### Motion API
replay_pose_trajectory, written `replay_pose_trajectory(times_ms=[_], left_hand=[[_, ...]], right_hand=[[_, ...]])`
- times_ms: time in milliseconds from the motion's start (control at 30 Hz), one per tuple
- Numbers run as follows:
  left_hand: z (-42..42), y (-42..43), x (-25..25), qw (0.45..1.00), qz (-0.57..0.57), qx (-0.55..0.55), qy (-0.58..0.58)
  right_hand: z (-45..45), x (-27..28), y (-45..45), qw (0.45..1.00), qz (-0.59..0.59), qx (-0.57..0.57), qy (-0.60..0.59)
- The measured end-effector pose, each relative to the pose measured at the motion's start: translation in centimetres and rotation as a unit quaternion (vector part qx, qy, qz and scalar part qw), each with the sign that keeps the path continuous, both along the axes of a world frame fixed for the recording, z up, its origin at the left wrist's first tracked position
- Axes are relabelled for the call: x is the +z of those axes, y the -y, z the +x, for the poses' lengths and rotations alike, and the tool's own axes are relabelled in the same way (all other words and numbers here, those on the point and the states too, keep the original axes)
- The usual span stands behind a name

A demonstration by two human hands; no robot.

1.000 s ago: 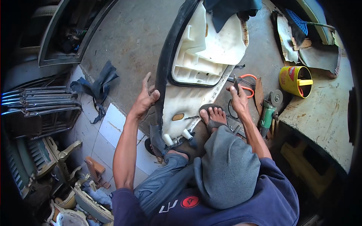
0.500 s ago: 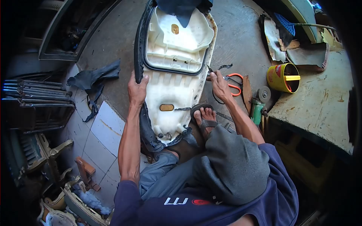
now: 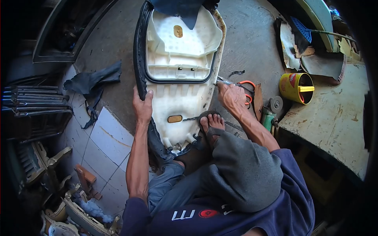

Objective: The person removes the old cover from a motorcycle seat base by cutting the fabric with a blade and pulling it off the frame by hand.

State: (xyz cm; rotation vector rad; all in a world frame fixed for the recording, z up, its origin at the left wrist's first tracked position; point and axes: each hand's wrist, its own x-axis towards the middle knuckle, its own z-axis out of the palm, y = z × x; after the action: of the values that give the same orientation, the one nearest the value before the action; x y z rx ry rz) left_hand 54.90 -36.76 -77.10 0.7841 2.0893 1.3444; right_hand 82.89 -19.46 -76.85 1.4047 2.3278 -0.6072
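Observation:
A motorcycle seat lies upside down before me, its white plastic base (image 3: 169,100) facing up and a black cover (image 3: 140,51) folded along its left edge. My left hand (image 3: 142,106) is closed around that edge, thumb on top. At the opposite edge my right hand (image 3: 232,97) is closed; a small dark tip shows near its fingers, but what it holds is hidden. Scissors with orange handles (image 3: 247,83) are partly behind this hand, and I cannot tell whether they touch it. My sandalled foot (image 3: 212,122) is against the seat's lower right side.
Black cover scraps (image 3: 94,80) lie on the floor at left, near stacked metal frames (image 3: 37,100). To the right are an angle grinder (image 3: 271,110), a yellow tub (image 3: 293,87) and a worn wooden table (image 3: 327,118). A blue fan-shaped tool (image 3: 302,30) lies farther back.
My right hand has moved slightly down along the seat's edge and turned, now covering part of the scissors. My left hand keeps its hold on the left edge. The view has shifted slightly.

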Motion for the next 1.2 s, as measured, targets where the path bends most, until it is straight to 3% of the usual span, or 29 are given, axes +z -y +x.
replay_pose_trajectory(times_ms=[133, 167, 200, 233, 267, 333, 433, 533, 633, 700, 800, 867, 900, 1067, 1133, 1200], left_hand=[[-0.9, -0.4, -1.2, 0.999, 0.022, 0.0, 0.031], [-0.8, 0.2, -1.8, 0.998, 0.039, 0.009, 0.049], [-0.6, 0.3, -1.4, 0.998, 0.036, 0.008, 0.051], [-0.4, 0.4, -0.9, 0.998, 0.03, 0.005, 0.06], [-0.5, 0.2, -0.6, 0.998, 0.028, 0.004, 0.064], [-0.4, 0.6, -0.5, 0.998, 0.022, 0.005, 0.063], [-0.3, -0.8, -0.7, 0.997, 0.05, -0.003, 0.051], [-0.1, 0.7, -0.3, 0.999, 0.012, 0.006, 0.05], [-0.3, 0.3, -0.7, 0.998, 0.022, 0.003, 0.051], [-0.3, 0.7, -0.9, 0.998, 0.029, 0.0, 0.063], [0.1, 0.2, 0.1, 0.998, 0.027, 0.004, 0.064], [-0.1, -0.4, 0.4, 0.998, 0.028, 0.001, 0.054], [-0.2, -0.5, 0.1, 0.998, 0.032, 0.004, 0.053], [0.0, 0.9, -0.1, 0.998, -0.01, 0.01, 0.067], [-0.5, 0.2, -0.8, 0.997, 0.011, 0.017, 0.075], [-0.6, -0.8, -0.6, 0.996, 0.028, 0.023, 0.081]], right_hand=[[1.1, -1.9, -1.0, 0.991, -0.049, -0.081, -0.091], [2.0, -3.1, -1.2, 0.955, -0.182, -0.189, -0.142], [2.3, -3.6, -0.9, 0.884, -0.312, -0.293, -0.188], [2.2, -4.3, -0.6, 0.936, -0.193, -0.206, -0.21], [2.3, -5.0, -1.0, 0.937, -0.194, -0.201, -0.212], [1.1, -0.1, -0.2, 0.989, -0.042, -0.079, -0.119], [-0.2, 0.2, -0.9, 0.998, -0.012, -0.041, -0.051], [-1.2, -0.5, 0.5, 0.999, -0.026, -0.045, -0.013], [0.5, -3.5, -1.2, 0.937, -0.212, -0.207, -0.187], [1.9, -4.2, -1.1, 0.954, -0.183, -0.161, -0.174], [0.7, 0.1, -0.5, 0.981, -0.137, -0.075, -0.117], [-0.3, 2.3, -0.4, 0.997, -0.08, -0.016, -0.008], [-0.3, 2.2, 0.0, 0.998, -0.057, 0.01, -0.02], [-0.1, 0.6, 2.1, 0.997, -0.061, -0.03, 0.033], [2.9, -4.7, 1.5, 0.948, -0.142, -0.145, -0.244], [1.8, -3.5, 1.1, 0.959, -0.111, -0.126, -0.227]])
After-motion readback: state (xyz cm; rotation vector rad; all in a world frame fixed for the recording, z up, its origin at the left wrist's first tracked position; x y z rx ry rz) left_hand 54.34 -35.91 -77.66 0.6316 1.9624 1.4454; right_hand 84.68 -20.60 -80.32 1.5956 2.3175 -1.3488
